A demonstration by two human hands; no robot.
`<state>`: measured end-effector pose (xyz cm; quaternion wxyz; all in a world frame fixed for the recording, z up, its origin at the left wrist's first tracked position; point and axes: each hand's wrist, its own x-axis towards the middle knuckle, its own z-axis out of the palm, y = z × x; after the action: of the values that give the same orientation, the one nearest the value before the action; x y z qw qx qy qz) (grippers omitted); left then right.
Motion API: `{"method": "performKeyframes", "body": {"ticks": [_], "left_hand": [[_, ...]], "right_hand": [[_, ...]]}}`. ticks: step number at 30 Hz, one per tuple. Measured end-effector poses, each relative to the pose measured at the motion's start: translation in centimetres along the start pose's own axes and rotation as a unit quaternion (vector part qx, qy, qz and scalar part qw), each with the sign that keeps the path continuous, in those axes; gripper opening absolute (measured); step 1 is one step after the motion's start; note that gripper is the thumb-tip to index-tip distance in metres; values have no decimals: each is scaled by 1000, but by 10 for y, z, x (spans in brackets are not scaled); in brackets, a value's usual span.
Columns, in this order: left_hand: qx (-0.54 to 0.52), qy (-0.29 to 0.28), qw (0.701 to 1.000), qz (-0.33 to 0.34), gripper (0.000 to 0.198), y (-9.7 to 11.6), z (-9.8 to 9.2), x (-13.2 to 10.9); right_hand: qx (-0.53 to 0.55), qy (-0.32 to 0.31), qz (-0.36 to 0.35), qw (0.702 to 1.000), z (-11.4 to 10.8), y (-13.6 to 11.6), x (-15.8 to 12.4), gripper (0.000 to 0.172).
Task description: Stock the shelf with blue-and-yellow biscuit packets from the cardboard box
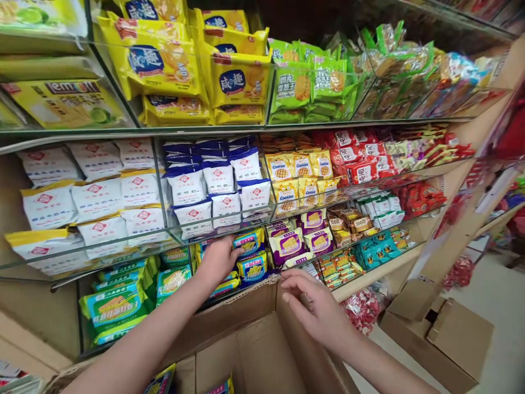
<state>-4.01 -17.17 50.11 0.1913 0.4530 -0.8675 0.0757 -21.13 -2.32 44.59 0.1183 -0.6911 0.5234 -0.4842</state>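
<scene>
My left hand [219, 258] reaches into the lowest glass bin and its fingers close around a blue and yellow snack packet [249, 242] among several like it. My right hand [312, 304] hovers over the back flap of an open cardboard box [262, 342], fingers stretched out and holding nothing. More blue and yellow packets [161, 382] lie inside the box near its front edge.
Glass-fronted shelves hold rows of snack packs: white and blue bags [213, 183], yellow packs [235, 76], green packs [305, 82], purple packets [289, 243], green-blue packets [117, 306]. A second cardboard box [451, 334] sits on the floor at the right.
</scene>
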Motion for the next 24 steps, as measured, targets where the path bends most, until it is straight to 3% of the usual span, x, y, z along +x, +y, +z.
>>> {"method": "performKeyframes", "body": {"ticks": [6,12,20,24], "left_hand": [[89,7,996,22,33,0,17,16],[151,20,988,26,44,-4,24,12],[158,23,986,48,55,-4,35,11],[144,15,988,61,57,-7,31,12]], "right_hand": [[20,10,28,999,6,6,-4,12],[16,12,12,1000,9,11,-5,13],[4,10,-3,1000,12,13,-6,14],[1,-4,-2,1000,11,12,-6,14]]}}
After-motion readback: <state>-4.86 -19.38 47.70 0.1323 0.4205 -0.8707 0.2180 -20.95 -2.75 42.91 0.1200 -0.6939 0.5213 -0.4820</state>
